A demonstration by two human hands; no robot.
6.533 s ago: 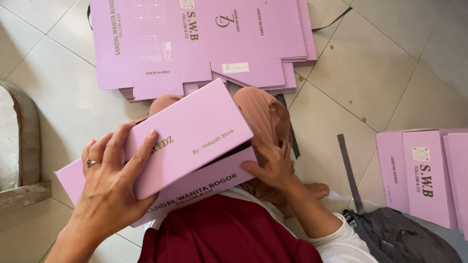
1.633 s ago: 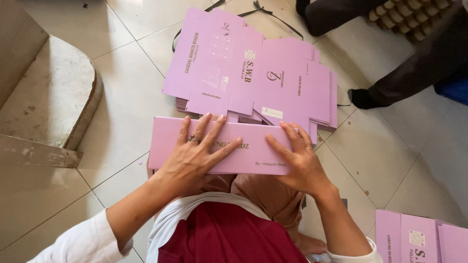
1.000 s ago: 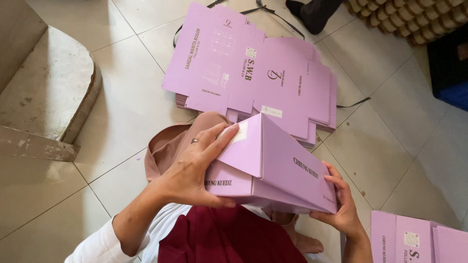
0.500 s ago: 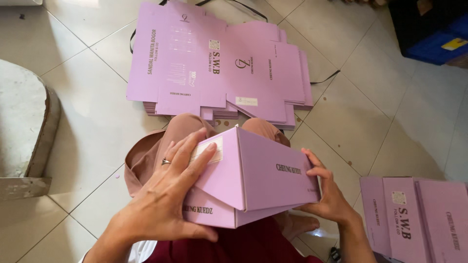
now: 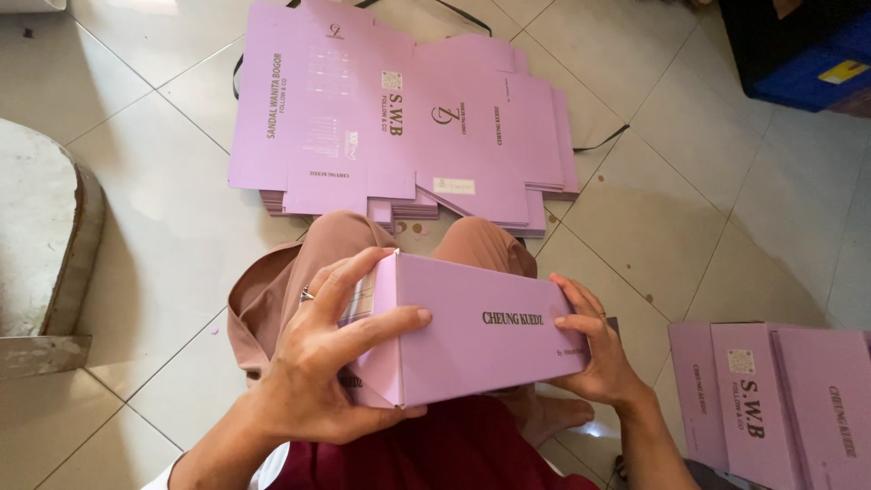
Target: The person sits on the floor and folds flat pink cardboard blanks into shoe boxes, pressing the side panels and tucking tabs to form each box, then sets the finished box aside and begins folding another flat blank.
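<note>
I hold a folded lilac cardboard box [image 5: 490,331] over my lap, long side facing up. My left hand [image 5: 331,358], with a ring on one finger, wraps around the box's left end, thumb across the top face. My right hand [image 5: 594,349] grips the right end, fingers curled over its edge. A stack of flat, unfolded lilac box blanks [image 5: 399,118] lies on the tiled floor just beyond my knees.
Finished lilac boxes [image 5: 780,399] stand side by side at the lower right. A grey stone step [image 5: 41,245] juts in at the left. A dark and blue crate [image 5: 798,50] sits at the top right. A black cord [image 5: 599,141] runs under the blanks.
The box has turned from corner-up to lying level with its long printed side up. Both hands have shifted to its two ends.
</note>
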